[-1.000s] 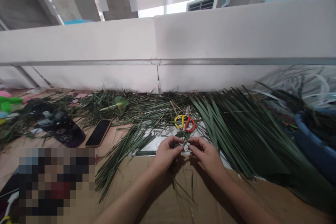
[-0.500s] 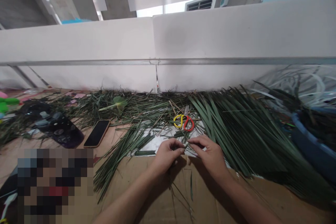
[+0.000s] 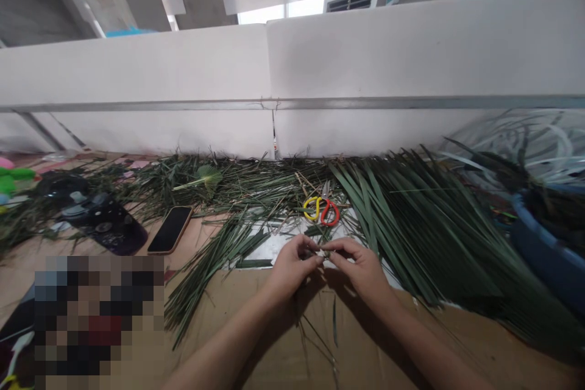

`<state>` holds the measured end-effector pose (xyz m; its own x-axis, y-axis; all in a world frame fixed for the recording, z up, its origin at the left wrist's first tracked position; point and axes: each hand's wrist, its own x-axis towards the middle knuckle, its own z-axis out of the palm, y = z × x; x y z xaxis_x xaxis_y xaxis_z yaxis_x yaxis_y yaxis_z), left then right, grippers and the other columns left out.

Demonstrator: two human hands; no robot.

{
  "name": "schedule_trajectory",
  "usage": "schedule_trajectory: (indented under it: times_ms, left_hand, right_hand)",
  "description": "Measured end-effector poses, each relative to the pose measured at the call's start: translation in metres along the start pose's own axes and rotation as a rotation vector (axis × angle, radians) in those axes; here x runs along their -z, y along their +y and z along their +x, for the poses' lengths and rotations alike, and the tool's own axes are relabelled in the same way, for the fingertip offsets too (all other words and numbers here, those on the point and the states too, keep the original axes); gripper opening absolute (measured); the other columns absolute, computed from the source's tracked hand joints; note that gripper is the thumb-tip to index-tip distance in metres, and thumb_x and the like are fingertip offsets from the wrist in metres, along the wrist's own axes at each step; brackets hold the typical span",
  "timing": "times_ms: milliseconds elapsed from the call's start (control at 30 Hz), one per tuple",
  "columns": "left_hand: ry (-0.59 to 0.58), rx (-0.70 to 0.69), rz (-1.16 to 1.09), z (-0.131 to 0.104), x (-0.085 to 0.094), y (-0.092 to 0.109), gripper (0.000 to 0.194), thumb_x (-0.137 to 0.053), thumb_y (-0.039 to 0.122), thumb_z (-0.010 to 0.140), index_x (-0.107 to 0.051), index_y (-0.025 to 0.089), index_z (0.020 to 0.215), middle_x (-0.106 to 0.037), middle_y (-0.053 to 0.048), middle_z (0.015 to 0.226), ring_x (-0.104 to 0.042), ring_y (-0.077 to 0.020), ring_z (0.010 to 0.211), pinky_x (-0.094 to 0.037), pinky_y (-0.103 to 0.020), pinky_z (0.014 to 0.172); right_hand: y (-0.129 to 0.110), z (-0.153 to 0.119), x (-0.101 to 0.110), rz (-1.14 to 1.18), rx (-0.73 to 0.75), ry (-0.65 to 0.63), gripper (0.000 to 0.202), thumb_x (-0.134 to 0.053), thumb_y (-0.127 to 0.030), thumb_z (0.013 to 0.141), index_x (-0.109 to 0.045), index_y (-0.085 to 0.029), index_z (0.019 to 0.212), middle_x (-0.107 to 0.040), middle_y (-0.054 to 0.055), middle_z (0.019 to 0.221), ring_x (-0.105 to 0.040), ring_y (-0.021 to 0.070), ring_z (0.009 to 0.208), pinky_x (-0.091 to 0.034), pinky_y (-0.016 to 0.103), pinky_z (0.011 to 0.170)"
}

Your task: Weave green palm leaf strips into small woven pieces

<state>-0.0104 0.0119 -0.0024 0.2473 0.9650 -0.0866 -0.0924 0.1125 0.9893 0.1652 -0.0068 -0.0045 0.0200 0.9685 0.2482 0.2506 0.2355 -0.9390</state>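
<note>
My left hand [image 3: 295,265] and my right hand [image 3: 361,265] meet above the front edge of the table, thumbs and fingertips pinched together. Between the fingertips is a small piece of green leaf strip [image 3: 323,252], mostly covered by the fingers. Thin dark strands [image 3: 315,338] hang or lie below my left hand; whether they join the held piece I cannot tell. Just beyond the hands lie scissors [image 3: 321,210] with one yellow and one red handle, blades pointing away. Long green palm leaves [image 3: 411,225] fan out right of my right hand.
A bundle of narrow leaf strips [image 3: 205,274] lies at left, near a phone [image 3: 170,230] and a dark bottle [image 3: 109,225]. Cut strips [image 3: 247,186] are heaped along the white partition [image 3: 183,73]. Cardboard [image 3: 365,341] is under my forearms; a blue tub [image 3: 543,237] stands right.
Both hands stay pinched together in nearly the same place; the fingertips have shifted slightly around the leaf strip. The view has tilted a little.
</note>
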Motion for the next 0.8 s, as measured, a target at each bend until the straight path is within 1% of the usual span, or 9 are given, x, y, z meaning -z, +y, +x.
schedule_trajectory:
  times_ms: [100,167,233,333,400,467,600,700,800]
  left_hand:
    - [-0.059,0.069,-0.029,-0.002,0.000,-0.002,0.020,-0.082,0.019,0.066,-0.067,0.018,0.080,-0.064,-0.001,0.071,-0.059,-0.0127,0.063,-0.045,-0.023,0.060]
    - [-0.096,0.164,-0.094,-0.005,-0.001,-0.003,0.022,-0.082,0.019,0.067,-0.068,0.018,0.084,-0.064,-0.001,0.070,-0.060,-0.0128,0.061,-0.047,-0.023,0.059]
    - [-0.106,0.249,-0.173,-0.010,-0.003,-0.003,0.027,-0.082,0.019,0.068,-0.069,0.019,0.092,-0.065,-0.001,0.071,-0.063,-0.0136,0.061,-0.051,-0.025,0.061]
    - [-0.087,0.322,-0.260,-0.016,-0.005,0.001,0.033,-0.082,0.021,0.070,-0.069,0.019,0.101,-0.068,-0.003,0.074,-0.066,-0.0145,0.063,-0.055,-0.027,0.063]
    - [-0.083,0.357,-0.291,-0.017,-0.006,0.005,0.034,-0.083,0.022,0.070,-0.069,0.019,0.101,-0.069,-0.003,0.075,-0.067,-0.0150,0.064,-0.056,-0.027,0.063]
    - [-0.082,0.359,-0.307,-0.016,-0.005,0.007,0.034,-0.085,0.023,0.068,-0.070,0.019,0.098,-0.067,-0.003,0.072,-0.066,-0.0147,0.062,-0.055,-0.026,0.060]
    - [-0.038,0.281,-0.347,-0.011,-0.006,0.008,0.033,-0.088,0.026,0.066,-0.069,0.017,0.091,-0.062,0.000,0.064,-0.060,-0.0118,0.052,-0.049,-0.023,0.051]
    - [0.002,0.257,-0.361,-0.009,-0.007,0.005,0.035,-0.089,0.028,0.064,-0.070,0.016,0.090,-0.063,0.000,0.065,-0.057,-0.0103,0.050,-0.049,-0.023,0.051]
    - [0.008,0.245,-0.356,-0.008,-0.007,0.002,0.036,-0.090,0.030,0.063,-0.072,0.016,0.091,-0.068,-0.003,0.073,-0.060,-0.0119,0.056,-0.051,-0.025,0.056]
  right_hand:
    - [0.001,-0.001,0.002,-0.105,0.000,0.034,0.018,-0.065,-0.036,0.082,-0.076,-0.021,0.085,-0.076,0.005,0.085,-0.067,0.0238,0.080,-0.051,0.033,0.072]
    - [0.002,-0.002,0.003,-0.133,-0.038,0.033,0.018,-0.062,-0.035,0.085,-0.074,-0.022,0.087,-0.075,0.003,0.080,-0.067,0.0228,0.076,-0.050,0.032,0.071]
    - [0.003,-0.002,0.003,-0.155,-0.052,0.024,0.019,-0.061,-0.035,0.086,-0.074,-0.022,0.088,-0.074,0.002,0.078,-0.067,0.0226,0.074,-0.050,0.032,0.070]
    - [0.005,-0.002,0.003,-0.194,-0.028,0.013,0.020,-0.061,-0.035,0.087,-0.076,-0.022,0.092,-0.077,0.004,0.086,-0.070,0.0242,0.080,-0.051,0.034,0.075]
    - [0.005,-0.002,0.004,-0.233,0.018,0.006,0.020,-0.061,-0.033,0.088,-0.078,-0.024,0.093,-0.078,0.005,0.092,-0.071,0.0254,0.087,-0.052,0.036,0.080]
    - [0.005,-0.002,0.003,-0.287,0.078,0.002,0.020,-0.060,-0.030,0.090,-0.078,-0.025,0.094,-0.078,0.006,0.095,-0.071,0.0256,0.091,-0.052,0.036,0.082]
    - [0.004,-0.006,0.000,-0.380,0.146,-0.018,0.021,-0.057,-0.026,0.092,-0.078,-0.026,0.094,-0.076,0.005,0.092,-0.071,0.0248,0.088,-0.052,0.035,0.079]
    - [0.004,-0.008,-0.003,-0.387,0.151,-0.043,0.023,-0.057,-0.025,0.092,-0.078,-0.026,0.102,-0.077,0.006,0.097,-0.071,0.0254,0.093,-0.053,0.036,0.082]
    - [0.005,-0.009,-0.004,-0.335,0.111,-0.051,0.026,-0.058,-0.025,0.092,-0.077,-0.026,0.109,-0.077,0.006,0.106,-0.070,0.0260,0.100,-0.053,0.037,0.088]
